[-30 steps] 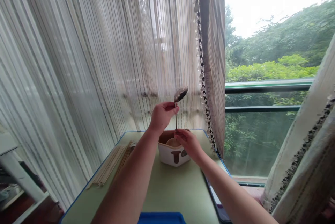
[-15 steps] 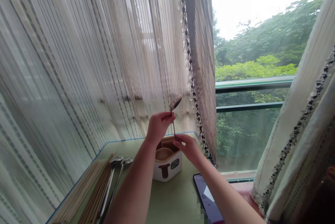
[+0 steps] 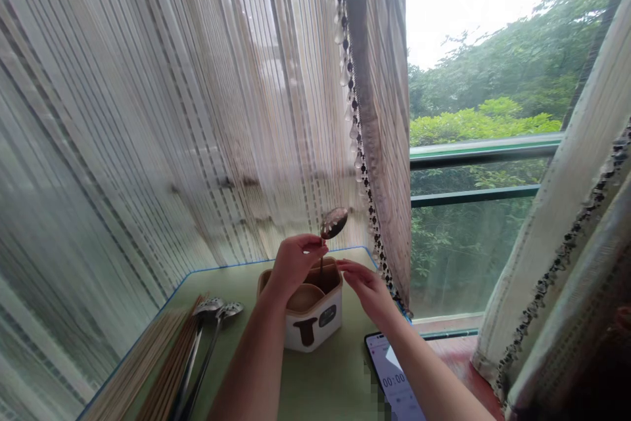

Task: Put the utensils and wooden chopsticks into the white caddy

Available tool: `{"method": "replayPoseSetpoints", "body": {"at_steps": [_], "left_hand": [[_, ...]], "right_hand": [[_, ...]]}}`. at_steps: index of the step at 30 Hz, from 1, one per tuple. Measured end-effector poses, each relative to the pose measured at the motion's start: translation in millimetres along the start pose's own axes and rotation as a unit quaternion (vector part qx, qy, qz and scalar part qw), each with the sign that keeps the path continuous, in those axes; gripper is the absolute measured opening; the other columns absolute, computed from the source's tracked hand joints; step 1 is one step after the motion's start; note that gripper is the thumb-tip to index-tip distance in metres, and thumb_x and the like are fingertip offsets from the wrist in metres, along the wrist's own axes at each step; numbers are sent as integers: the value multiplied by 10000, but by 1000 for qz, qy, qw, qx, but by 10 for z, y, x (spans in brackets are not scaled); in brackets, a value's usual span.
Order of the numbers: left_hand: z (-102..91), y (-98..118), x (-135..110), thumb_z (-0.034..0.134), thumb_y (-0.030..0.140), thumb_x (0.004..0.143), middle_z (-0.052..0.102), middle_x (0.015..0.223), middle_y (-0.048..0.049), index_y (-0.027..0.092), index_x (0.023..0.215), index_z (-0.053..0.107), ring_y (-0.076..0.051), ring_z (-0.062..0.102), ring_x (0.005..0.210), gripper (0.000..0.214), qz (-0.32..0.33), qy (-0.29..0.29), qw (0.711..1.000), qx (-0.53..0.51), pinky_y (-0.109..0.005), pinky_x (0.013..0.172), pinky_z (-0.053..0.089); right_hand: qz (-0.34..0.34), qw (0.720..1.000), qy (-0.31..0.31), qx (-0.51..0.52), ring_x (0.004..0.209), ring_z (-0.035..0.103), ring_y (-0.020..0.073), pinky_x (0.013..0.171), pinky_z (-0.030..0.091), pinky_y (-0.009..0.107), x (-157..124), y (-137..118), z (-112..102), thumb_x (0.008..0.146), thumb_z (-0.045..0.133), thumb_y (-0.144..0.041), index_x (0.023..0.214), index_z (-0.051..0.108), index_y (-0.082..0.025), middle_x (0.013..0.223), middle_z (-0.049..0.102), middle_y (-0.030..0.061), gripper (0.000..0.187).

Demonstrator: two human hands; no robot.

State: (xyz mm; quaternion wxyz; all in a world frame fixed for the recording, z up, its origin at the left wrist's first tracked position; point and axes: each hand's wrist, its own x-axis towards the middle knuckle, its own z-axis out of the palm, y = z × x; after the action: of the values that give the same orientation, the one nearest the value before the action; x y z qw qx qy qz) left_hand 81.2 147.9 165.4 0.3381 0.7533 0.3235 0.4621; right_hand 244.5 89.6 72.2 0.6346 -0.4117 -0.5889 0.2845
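Observation:
My left hand (image 3: 294,263) pinches the handle of a slotted spoon (image 3: 335,223) just under its bowl. The spoon stands nearly upright, bowl up, its handle reaching down into the back compartment of a white and brown utensil holder (image 3: 315,329). The handle's lower end is hidden inside. Beside the holder's right rim is my right hand (image 3: 367,286), fingers stretched out and free of the spoon; whether its fingertips touch the rim I cannot tell. A round brown compartment takes up the front of the holder.
On the green table (image 3: 325,388) at left lie two metal slotted utensils (image 3: 224,316), brown chopsticks (image 3: 170,368) and a bundle of pale thin sticks (image 3: 138,362). A phone (image 3: 389,375) showing a timer lies under my right forearm. Striped curtains (image 3: 197,112) hang behind the table.
The slotted spoon has moved down, its handle now inside the holder. My right hand has let go of the handle and drawn away to the right. My left hand has lowered with the spoon.

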Motion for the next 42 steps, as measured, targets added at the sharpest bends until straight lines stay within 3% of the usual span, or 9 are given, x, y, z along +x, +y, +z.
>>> {"method": "replayPoseSetpoints", "body": {"at_steps": [5, 12, 18, 25, 37, 42], "left_hand": [[51, -53, -19, 648, 310, 679, 693, 744, -23, 178, 783, 677, -163, 641, 704, 171, -5, -16, 995, 98, -256, 671, 479], [137, -45, -52, 606, 321, 704, 675, 701, -4, 183, 768, 684, -145, 607, 662, 171, 5, -98, 979, 177, -231, 622, 434], [176, -104, -28, 591, 325, 718, 671, 709, -3, 183, 782, 684, -138, 588, 657, 182, 18, -124, 971, 205, -225, 615, 414], [278, -167, -2, 604, 334, 724, 672, 723, -3, 193, 792, 680, -135, 581, 654, 174, 29, -119, 963, 240, -228, 618, 410], [336, -89, -16, 585, 333, 760, 674, 802, -42, 210, 850, 690, -179, 580, 757, 185, 66, -93, 912, 394, -276, 707, 413], [308, -68, -25, 580, 343, 761, 675, 814, -32, 214, 877, 685, -166, 581, 747, 203, 62, -120, 922, 362, -258, 692, 415]], "right_hand": [[83, 996, 19, 38, 1094, 534, 234, 977, 347, 409, 25, 0, -107, 766, 577, -385, 973, 658, -234, 1096, 640, 64, 269], [142, 988, 58, 20, 988, 580, 231, 895, 399, 369, 19, -145, -139, 734, 600, -362, 892, 666, -205, 985, 677, 63, 233], [134, 987, 70, 58, 1005, 580, 213, 924, 396, 365, 14, -121, -117, 724, 616, -310, 913, 639, -203, 1000, 669, 61, 218], [105, 973, 158, 128, 975, 590, 216, 908, 414, 390, 35, -114, -185, 692, 653, -300, 992, 572, -199, 994, 656, 67, 327], [145, 981, 90, 94, 923, 608, 216, 876, 429, 378, 57, -44, -160, 661, 669, -311, 861, 631, -197, 910, 683, 60, 233], [147, 983, 78, 77, 915, 607, 216, 857, 436, 369, 57, -33, -162, 670, 655, -302, 838, 647, -192, 913, 683, 60, 202]]}}
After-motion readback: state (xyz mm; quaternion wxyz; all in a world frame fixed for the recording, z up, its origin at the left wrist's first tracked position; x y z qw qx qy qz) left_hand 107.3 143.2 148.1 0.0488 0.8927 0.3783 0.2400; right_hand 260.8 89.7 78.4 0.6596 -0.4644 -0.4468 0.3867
